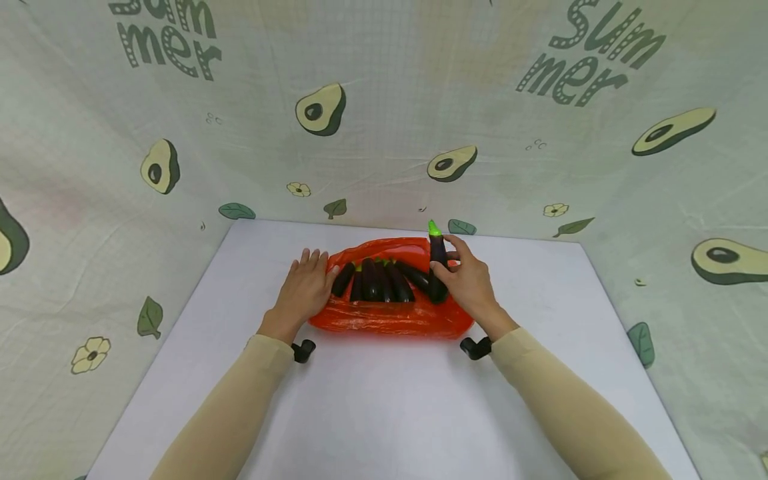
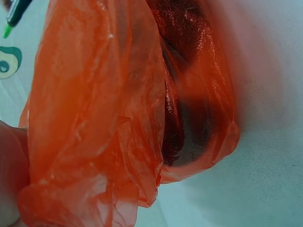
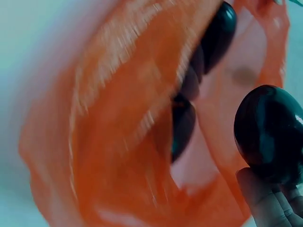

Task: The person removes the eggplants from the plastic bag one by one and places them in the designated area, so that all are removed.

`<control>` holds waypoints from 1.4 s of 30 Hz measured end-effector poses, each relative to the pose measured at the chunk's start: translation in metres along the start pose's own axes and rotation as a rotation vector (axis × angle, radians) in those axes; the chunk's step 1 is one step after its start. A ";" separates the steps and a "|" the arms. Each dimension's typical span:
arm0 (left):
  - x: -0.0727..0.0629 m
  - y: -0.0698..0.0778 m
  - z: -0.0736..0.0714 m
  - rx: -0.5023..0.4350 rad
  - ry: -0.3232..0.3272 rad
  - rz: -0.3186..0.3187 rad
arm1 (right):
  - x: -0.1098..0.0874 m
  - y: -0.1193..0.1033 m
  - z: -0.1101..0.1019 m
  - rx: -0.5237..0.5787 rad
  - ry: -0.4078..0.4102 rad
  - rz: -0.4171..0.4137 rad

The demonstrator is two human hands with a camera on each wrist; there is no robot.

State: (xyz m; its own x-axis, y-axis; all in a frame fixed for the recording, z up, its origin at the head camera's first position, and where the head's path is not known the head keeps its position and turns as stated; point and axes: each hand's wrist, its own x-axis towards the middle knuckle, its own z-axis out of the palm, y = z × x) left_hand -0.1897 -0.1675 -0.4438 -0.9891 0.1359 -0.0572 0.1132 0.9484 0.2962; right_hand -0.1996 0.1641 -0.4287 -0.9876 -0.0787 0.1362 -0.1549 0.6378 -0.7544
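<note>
An orange-red plastic bag lies on the white table, its mouth spread wide. Inside it several dark eggplants rest side by side. My right hand grips another eggplant between thumb and fingers at the bag's right end, its bright green stem pointing up and away. In the right wrist view, the rounded bottom of that held eggplant is apart from those in the bag. My left hand lies against the bag's left edge, fingers stretched out; the bag hides part of it in the left wrist view.
A white table carries the bag. Behind and beside it hangs a pale cloth printed with avocados, leaves and lettering. Black wrist cameras sit below both hands, close to the bag's near corners.
</note>
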 end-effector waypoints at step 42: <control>-0.011 -0.014 0.006 0.148 0.085 0.140 | 0.031 0.105 -0.060 -0.270 -0.049 0.339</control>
State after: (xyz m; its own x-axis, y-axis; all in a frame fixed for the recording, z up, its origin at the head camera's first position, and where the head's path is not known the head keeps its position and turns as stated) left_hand -0.1796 -0.1803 -0.4524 -0.9665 0.2504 0.0568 0.2563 0.9546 0.1522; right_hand -0.2448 0.2743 -0.4651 -0.9825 0.1371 -0.1261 0.1844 0.8107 -0.5556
